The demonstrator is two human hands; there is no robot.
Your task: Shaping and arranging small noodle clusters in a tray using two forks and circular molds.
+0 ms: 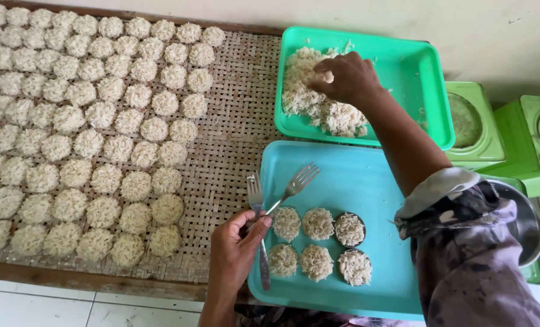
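Far to the right, the right hand [345, 77] pinches into a loose heap of shredded noodles [318, 100] in a glossy green plastic tray [418, 72]. Nearer, the left hand [237, 245] grips two metal forks [279, 197] over a smooth turquoise tray [367, 175] holding six round noodle patties [318, 242]. Rows of similar rough discs [82, 121] cover the woven bamboo mat [233, 133] at left.

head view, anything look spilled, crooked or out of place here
Little stands out. A few loose noodle bits lie scattered on the bare floor of the green tray, away from the main noodle heap. The left hand holds two forks splayed apart.
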